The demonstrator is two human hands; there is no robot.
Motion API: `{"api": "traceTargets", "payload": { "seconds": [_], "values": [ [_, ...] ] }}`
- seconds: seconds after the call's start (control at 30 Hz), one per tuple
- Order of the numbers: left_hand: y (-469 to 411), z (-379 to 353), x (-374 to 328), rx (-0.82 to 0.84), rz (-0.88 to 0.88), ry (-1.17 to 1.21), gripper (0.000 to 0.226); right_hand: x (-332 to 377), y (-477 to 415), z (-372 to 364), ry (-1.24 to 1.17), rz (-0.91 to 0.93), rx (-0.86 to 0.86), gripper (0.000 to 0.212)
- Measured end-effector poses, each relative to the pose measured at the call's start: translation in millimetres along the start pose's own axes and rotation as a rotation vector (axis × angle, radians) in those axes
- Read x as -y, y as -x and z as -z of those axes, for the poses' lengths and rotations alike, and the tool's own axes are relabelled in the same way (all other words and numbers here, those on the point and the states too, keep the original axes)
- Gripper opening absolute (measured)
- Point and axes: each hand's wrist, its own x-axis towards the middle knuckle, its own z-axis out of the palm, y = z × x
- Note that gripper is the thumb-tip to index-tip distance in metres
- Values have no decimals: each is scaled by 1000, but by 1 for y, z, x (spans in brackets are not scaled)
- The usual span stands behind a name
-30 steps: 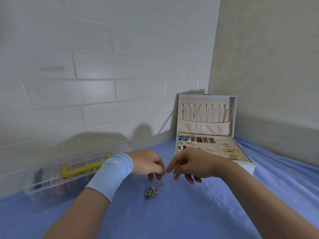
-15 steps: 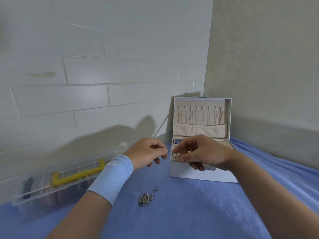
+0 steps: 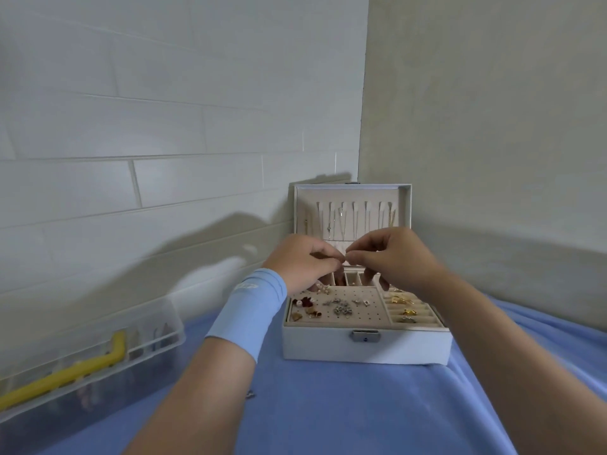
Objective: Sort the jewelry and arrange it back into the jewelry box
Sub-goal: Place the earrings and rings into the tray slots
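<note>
The white jewelry box (image 3: 364, 348) stands open on the blue cloth, its lid (image 3: 405, 205) upright with thin necklaces (image 3: 341, 221) hanging inside. Small earrings (image 3: 341, 307) lie on the perforated pad, and gold rings (image 3: 405, 311) sit in the ring rolls at the right. My left hand (image 3: 300, 264) and my right hand (image 3: 394, 257) hover over the box's back compartments. Their fingertips meet, pinching a small silver piece that is almost hidden between them. A bit of loose jewelry (image 3: 250, 394) shows on the cloth beside my left forearm.
A clear plastic organizer (image 3: 98, 343) with a yellow handle (image 3: 65, 376) lies at the left against the tiled wall. The box sits in the corner where two walls meet. Blue cloth (image 3: 345, 412) covers the surface in front.
Both hands rose from the cloth to above the open box. The right hand carried a small silver piece there and the left hand joined it; the loose cluster stayed on the cloth.
</note>
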Motion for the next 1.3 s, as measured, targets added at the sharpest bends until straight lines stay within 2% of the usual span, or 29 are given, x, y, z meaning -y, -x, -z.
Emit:
{"api": "traceTargets", "payload": {
  "seconds": [0.2, 0.4, 0.57, 0.7, 0.97, 1.07, 1.2, 1.3],
  "values": [
    [-13, -8, 11, -8, 0, -57, 17, -20, -10, -9, 129, 2, -77, 11],
    [-20, -2, 23, -62, -11, -233, 15, -31, -18, -20, 460, 22, 10, 4],
    [-20, 5, 25, -79, -25, -232, 12, -29, -15, -26, 726, 84, 16, 10],
    [-20, 3, 27, -82, -32, -230, 14, -28, -14, -26, 814, 141, 20, 11],
    [-23, 5, 33, -69, -41, -231, 18, -22, -11, -23, 865, 146, 105, 16],
    [-23, 6, 33, -64, -26, -188, 21, -19, -10, -24, 811, 115, 145, 18],
    [-18, 3, 27, -55, 21, -14, 17, -20, -12, -20, 635, 112, 85, 13],
    [-16, 2, 21, -33, 26, 58, 9, -17, -13, -19, 334, 156, 10, 14]
  ]
}}
